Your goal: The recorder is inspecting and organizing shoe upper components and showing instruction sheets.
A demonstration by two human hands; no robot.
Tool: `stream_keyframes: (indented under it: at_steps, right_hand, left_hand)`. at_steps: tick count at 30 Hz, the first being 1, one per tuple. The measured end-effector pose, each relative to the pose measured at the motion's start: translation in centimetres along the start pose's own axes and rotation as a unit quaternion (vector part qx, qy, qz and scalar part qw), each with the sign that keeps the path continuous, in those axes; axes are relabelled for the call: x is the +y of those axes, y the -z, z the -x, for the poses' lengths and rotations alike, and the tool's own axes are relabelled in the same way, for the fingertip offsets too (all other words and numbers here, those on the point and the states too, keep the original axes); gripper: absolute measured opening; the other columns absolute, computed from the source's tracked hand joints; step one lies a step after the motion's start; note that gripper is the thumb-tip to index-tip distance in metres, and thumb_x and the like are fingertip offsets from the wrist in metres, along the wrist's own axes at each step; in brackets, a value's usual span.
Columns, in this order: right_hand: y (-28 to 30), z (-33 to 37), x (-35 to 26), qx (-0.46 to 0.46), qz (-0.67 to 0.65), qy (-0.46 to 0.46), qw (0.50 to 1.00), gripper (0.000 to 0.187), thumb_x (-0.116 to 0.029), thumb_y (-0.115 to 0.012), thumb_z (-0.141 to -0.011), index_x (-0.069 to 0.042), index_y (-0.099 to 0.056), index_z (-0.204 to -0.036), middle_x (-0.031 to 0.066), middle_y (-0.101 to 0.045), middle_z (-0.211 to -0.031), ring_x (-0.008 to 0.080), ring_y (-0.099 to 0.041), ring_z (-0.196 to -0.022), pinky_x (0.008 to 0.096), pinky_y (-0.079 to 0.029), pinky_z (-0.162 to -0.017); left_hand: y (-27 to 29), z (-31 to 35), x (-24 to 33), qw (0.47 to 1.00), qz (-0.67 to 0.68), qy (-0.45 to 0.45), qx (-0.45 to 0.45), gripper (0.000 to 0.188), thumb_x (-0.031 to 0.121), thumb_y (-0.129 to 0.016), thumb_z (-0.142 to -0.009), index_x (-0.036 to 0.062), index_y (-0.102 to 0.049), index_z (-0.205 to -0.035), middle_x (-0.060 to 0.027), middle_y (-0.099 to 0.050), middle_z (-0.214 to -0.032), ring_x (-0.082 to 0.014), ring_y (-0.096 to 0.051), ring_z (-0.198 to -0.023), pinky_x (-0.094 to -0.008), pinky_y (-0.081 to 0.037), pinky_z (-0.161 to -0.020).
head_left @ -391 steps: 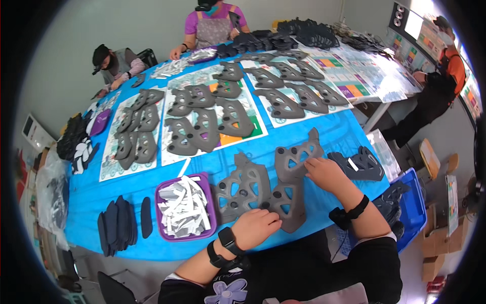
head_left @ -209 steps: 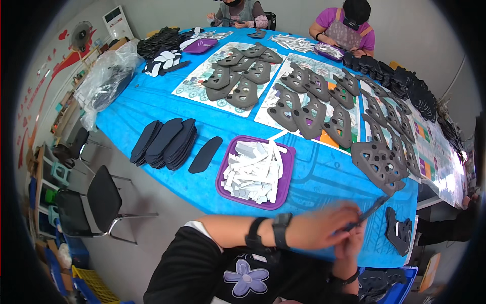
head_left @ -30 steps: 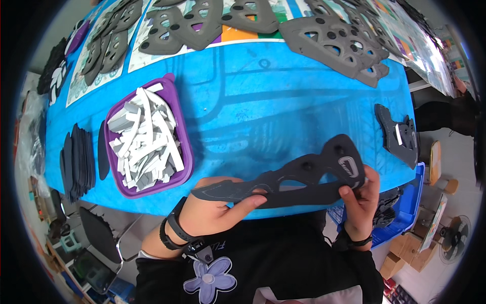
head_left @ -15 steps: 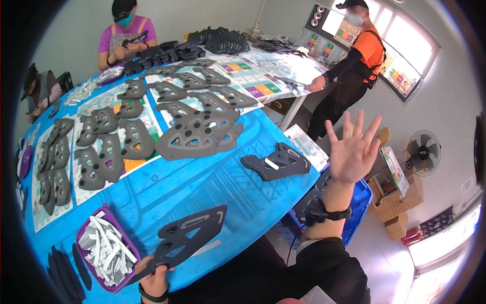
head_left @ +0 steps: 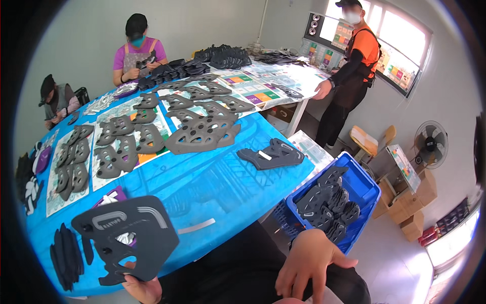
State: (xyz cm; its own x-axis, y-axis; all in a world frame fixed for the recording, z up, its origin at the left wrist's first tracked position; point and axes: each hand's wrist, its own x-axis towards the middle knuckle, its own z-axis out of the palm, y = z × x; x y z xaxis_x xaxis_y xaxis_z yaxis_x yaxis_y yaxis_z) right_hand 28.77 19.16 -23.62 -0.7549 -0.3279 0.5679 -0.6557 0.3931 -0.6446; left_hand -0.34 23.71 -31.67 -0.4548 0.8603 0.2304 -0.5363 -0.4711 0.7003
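Observation:
My left hand [head_left: 144, 290] grips the lower edge of a dark grey foam pad [head_left: 158, 248], holding it upright above the near table edge. Cut-out holes and light curved lines mark its face. Behind the pad, a purple basket [head_left: 120, 192] with white strips is mostly hidden. My right hand [head_left: 315, 256] hangs over my lap at the lower right, fingers pointing down and apart, with nothing seen in it. A loose white strip [head_left: 197, 226] lies on the table between the hands. Farther off, another dark pad [head_left: 276, 161] lies flat with a white strip on it.
A blue crate [head_left: 373, 190] holding dark pads stands right of the table. Grey pads [head_left: 197, 139] cover printed sheets on the blue tabletop [head_left: 202, 185]. Long dark pieces [head_left: 66, 258] lie at near left. Two people sit across the table; another stands at the far right.
My right hand has dropped from its raised, spread position beside the table to over my lap. The pad in my left hand has turned more face-on and come closer, covering much of the basket.

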Motion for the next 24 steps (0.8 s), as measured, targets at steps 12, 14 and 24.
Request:
stream_keyframes:
  at_steps: [12,14,24]
  right_hand:
    - [-3.6,-3.4,8.6,0.406,-0.344,0.049,0.845,0.073,-0.065,-0.008,-0.082,-0.003,-0.046,-0.092,0.0116,-0.038,-0.100,0.0247,-0.044,-0.087,0.0373,-0.037,-0.079]
    - [-4.9,-3.0,8.8,0.376,-0.396,0.053,0.836,0.076,-0.063,-0.011,-0.084,0.003,-0.040,-0.107,0.0146,-0.036,-0.109,0.0278,-0.040,-0.103,0.0418,-0.031,-0.090]
    - [-4.7,7.7,5.6,0.570,0.313,-0.348,0.675,0.063,-0.045,-0.021,-0.090,-0.002,-0.043,-0.049,0.0076,-0.049,-0.050,0.0226,-0.053,-0.049,0.0298,-0.042,-0.048]
  left_hand:
    - [-2.6,4.3,1.5,0.780,0.161,0.408,-0.446,0.051,0.052,-0.030,-0.088,0.0062,-0.043,-0.106,-0.0145,-0.055,-0.095,-0.0255,-0.057,-0.060,-0.0307,-0.045,-0.039]
    - [-2.8,5.7,2.2,0.834,0.236,0.337,-0.367,0.054,0.046,-0.032,-0.089,0.0002,-0.040,-0.116,-0.0248,-0.054,-0.099,-0.0345,-0.058,-0.086,-0.0400,-0.053,-0.064]
    - [2.8,0.4,4.3,0.997,0.070,0.026,-0.008,0.026,0.033,-0.042,-0.091,0.0101,-0.052,-0.096,-0.0007,-0.050,-0.062,-0.0097,-0.041,-0.050,-0.0232,-0.032,-0.050]
